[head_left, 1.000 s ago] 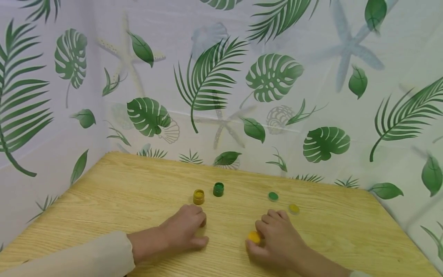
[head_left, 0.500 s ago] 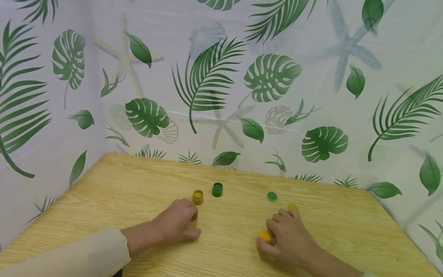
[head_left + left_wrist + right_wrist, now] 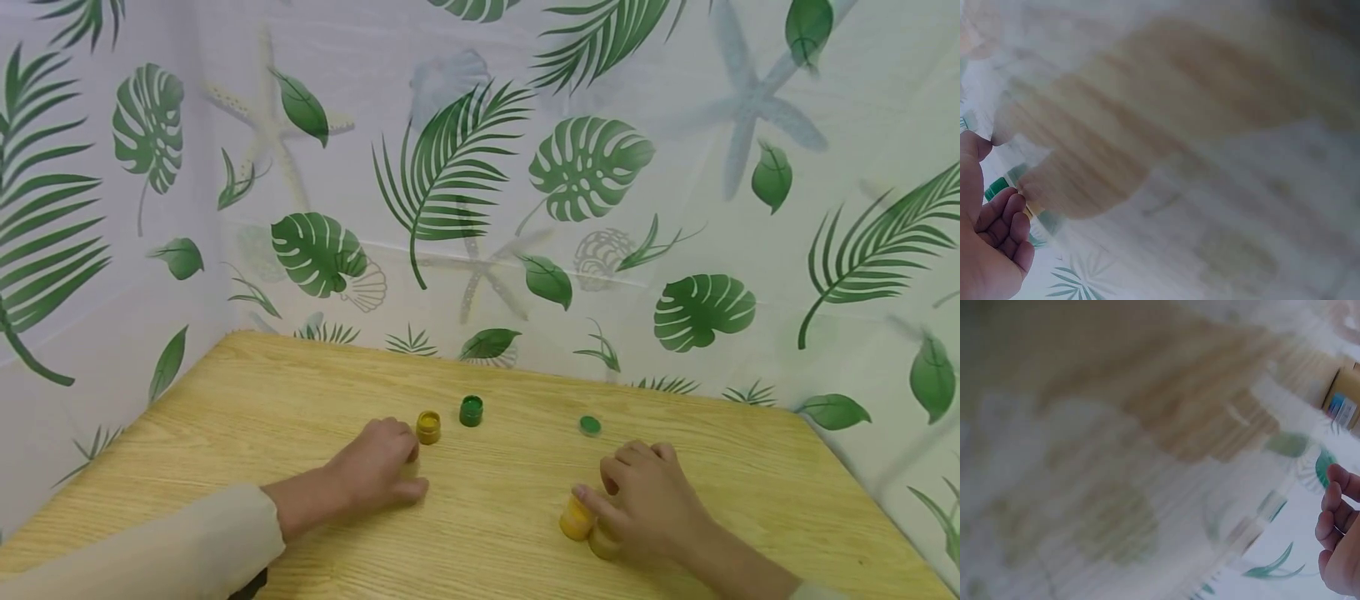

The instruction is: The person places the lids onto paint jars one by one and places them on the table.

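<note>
Two small paint jars without lids, one yellow (image 3: 428,427) and one green (image 3: 472,411), stand left of centre on the table. My left hand (image 3: 375,467) is beside the yellow one, its fingers loosely curled and holding nothing. My right hand (image 3: 652,500) is over a brighter yellow jar (image 3: 576,521), the thumb at its top edge. A second yellowish round piece (image 3: 604,542) lies partly under that hand; its kind is unclear. In the right wrist view, the fingers (image 3: 1333,519) bend loosely, near a labelled yellow-brown item (image 3: 1345,397).
A green lid (image 3: 590,426) lies at the right of the wooden tabletop (image 3: 300,392). Behind rises a white sheet (image 3: 480,50) printed with leaves and starfish. Both wrist views are partly blurred.
My right hand has moved right with the bright yellow jar and now leaves more of it uncovered. The yellow lid is now hidden behind that hand. My left hand has drawn slightly left.
</note>
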The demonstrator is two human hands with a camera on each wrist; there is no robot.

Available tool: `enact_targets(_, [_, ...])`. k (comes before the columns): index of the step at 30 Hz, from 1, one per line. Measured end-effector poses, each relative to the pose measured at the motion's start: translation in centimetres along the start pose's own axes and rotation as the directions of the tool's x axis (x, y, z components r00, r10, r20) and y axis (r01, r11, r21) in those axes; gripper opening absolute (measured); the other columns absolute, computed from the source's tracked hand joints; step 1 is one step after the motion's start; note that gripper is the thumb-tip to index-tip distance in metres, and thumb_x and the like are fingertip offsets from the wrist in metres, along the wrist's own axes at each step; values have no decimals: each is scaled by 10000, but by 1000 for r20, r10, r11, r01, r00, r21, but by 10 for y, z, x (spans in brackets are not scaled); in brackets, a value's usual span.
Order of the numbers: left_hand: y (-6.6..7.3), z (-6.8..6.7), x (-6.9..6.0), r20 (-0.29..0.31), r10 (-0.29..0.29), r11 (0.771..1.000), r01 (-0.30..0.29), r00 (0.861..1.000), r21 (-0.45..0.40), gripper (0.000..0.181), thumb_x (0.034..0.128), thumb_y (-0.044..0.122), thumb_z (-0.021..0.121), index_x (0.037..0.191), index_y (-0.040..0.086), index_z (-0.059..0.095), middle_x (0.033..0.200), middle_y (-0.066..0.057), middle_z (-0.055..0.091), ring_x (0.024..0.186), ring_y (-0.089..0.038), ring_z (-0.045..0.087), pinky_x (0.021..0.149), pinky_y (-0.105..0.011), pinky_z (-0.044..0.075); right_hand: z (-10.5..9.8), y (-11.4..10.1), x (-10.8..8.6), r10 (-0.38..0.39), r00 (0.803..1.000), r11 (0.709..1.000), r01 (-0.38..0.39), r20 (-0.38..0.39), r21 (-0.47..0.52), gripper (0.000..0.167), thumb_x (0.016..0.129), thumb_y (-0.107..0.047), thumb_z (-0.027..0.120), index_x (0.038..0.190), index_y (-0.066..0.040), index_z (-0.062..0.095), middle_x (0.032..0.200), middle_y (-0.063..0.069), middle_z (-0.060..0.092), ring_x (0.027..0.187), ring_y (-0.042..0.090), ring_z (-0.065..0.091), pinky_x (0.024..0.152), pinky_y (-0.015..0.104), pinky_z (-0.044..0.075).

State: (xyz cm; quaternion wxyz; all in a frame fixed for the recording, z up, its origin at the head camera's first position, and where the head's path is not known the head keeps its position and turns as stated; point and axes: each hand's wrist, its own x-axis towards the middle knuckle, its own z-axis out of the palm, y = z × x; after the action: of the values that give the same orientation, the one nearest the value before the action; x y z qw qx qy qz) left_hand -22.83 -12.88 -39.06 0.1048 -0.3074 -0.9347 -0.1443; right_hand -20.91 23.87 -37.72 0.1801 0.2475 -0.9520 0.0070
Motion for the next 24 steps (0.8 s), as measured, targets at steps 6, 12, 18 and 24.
enact_targets(6, [-7,3,5,-6,-44,999,44,999,10,246,786,294,705,804,55,650,747,11,548,744,-153,488,793,-391,444,4,19,4,75,997,997,-74,32,-27,393,947,-488,592,655,-243,495,703,-107,519,761,134,490,809,458,370])
enact_targets(12, [-10,5,9,-5,-69,998,69,998,2,263,783,316,697,799,63,632,739,23,506,736,-153,453,777,-372,413,7,40,8,147,987,986,-141,58,-87,279,908,-414,642,757,-183,597,801,-30,629,813,209,560,839,542,398])
enact_targets(18, [-13,6,13,-47,-72,997,73,996,31,284,780,325,711,762,55,627,712,10,505,703,-161,452,761,-378,429,9,55,11,191,979,979,-186,69,-80,269,902,-396,643,850,-132,638,831,15,656,822,246,591,791,525,388])
enact_targets(24, [-15,8,18,-35,-153,986,155,988,55,331,797,360,723,757,52,608,723,-27,539,706,-198,476,790,-407,443,12,64,14,240,966,970,-232,102,-77,329,902,-412,621,896,-83,637,843,49,650,799,260,578,728,462,342])
